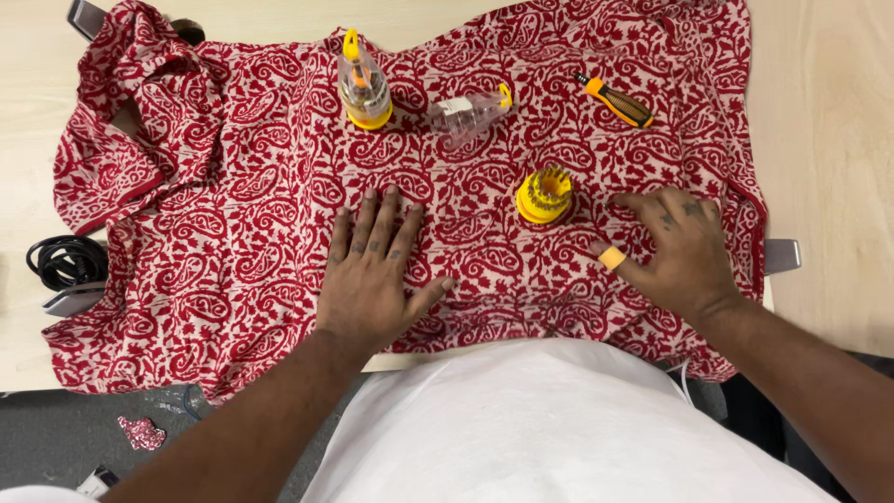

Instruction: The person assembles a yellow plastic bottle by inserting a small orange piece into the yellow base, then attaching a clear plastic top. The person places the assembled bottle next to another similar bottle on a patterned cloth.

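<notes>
A coiled black cable (pixel 65 261) lies off the red patterned cloth (pixel 233 233). The left hand (pixel 372 270) rests flat, fingers spread, holding nothing. A closed clear case (pixel 363 86) stands upright holding bits; another clear cover (pixel 468 114) lies tipped. The yellow bit holder (pixel 544 195) stands uncovered, bits upward, just beside the right hand (pixel 680 251), spread wide and empty; an orange-handled screwdriver (pixel 615 101) lies beyond.

A single head-worn camera is looking almost straight down from above the person's chest, facing away from the body, sitting close over both hands, and taking in the table ahead of them and floor strips behind each wrist.
</notes>
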